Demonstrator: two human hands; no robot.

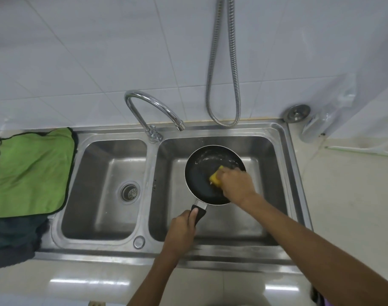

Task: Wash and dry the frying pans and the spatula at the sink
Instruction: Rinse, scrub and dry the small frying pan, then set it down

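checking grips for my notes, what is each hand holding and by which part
The left hand grips the black round frying pan by its black handle, over the right basin. The right hand holds a yellow sponge, covering its right part, against the pan's inside.

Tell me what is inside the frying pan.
Inside the frying pan, the right hand holds a yellow sponge against the dark base; whitish streaks show near the far wall. The hand covers the pan's right part and most of the sponge, so anything there is hidden.
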